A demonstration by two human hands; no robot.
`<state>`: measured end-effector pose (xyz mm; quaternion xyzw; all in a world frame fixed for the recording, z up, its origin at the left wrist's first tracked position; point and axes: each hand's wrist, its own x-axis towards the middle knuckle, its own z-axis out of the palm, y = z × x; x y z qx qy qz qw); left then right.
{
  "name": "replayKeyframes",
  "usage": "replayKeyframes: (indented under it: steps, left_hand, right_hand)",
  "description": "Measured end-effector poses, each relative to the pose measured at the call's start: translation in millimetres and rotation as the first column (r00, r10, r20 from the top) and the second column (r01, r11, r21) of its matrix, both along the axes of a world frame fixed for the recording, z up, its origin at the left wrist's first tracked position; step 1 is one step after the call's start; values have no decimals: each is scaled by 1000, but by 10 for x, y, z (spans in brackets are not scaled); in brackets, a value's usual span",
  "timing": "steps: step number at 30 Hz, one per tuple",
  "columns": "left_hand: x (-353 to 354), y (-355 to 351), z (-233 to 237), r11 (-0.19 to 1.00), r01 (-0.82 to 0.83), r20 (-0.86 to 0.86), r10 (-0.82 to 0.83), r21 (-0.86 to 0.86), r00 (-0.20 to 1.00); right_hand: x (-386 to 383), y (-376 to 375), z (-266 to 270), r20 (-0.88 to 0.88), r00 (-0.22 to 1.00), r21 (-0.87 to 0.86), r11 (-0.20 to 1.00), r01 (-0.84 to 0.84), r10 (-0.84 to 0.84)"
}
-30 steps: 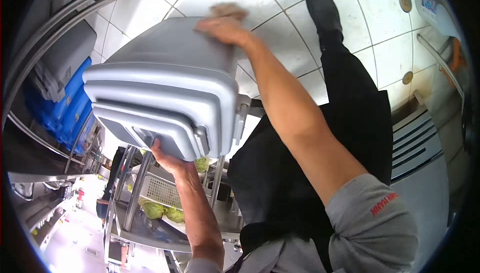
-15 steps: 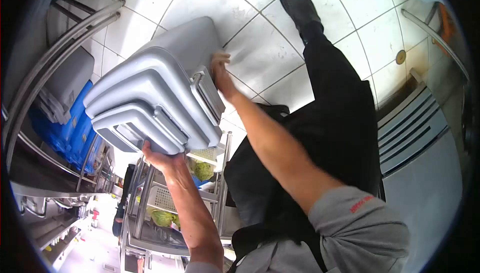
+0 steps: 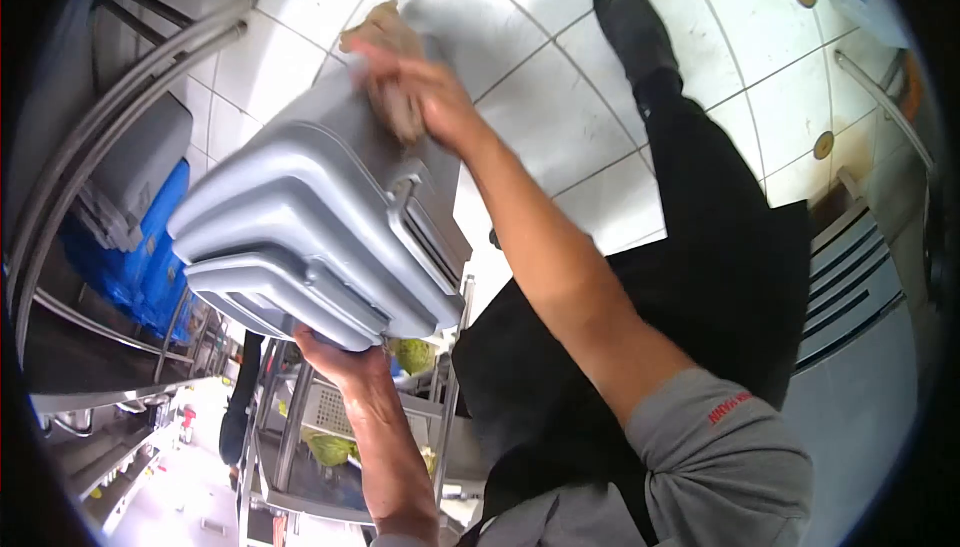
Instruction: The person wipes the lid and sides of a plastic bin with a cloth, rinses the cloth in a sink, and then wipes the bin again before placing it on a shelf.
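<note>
A large grey plastic box (image 3: 290,177) with rounded, ridged faces and latch-like side parts is tilted above the tiled floor. My left hand (image 3: 340,355) grips its lower edge, the fingers partly hidden beneath it. At the box's upper side, my right hand (image 3: 435,97) is closed around a crumpled tan cloth (image 3: 385,32), with folds showing on both sides of the fingers. Motion smears the cloth and the fingertips. The cloth appears to lie against the box's grey side.
A metal rack (image 3: 290,427) with a perforated basket (image 3: 330,412) and green vegetables (image 3: 332,449) stands below the box. On the left are steel rails (image 3: 140,107) and blue plastic (image 3: 140,257). A slatted grey appliance (image 3: 850,287) stands right. A dark shoe (image 3: 635,27) rests on white tiles.
My right hand has moved from behind the box's right side up and left to its upper side, and the cloth now shows. The box has shifted slightly downward; my left hand keeps its grip.
</note>
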<state>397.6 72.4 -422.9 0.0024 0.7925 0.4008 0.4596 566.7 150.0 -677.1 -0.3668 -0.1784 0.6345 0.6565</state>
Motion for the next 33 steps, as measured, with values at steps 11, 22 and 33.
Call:
replayKeyframes:
  steps: [11, 22, 33]
  left_hand:
    - [30, 51, -30, 998, -55, 14, 55, -20, 998]
    - [-737, -167, 381, 931, 160, -37, -182, -328, 983]
    - [-2594, 143, 42, 968, 248, -410, -214, 30, 887]
  right_hand:
    - [-306, -865, 148, 71, 997, -636, 771, 34, 15]
    - [-95, -495, 1746, 886, 423, -222, 975, 27, 190]
    - [-561, 1357, 1678, 977, 108, -155, 958, -242, 186]
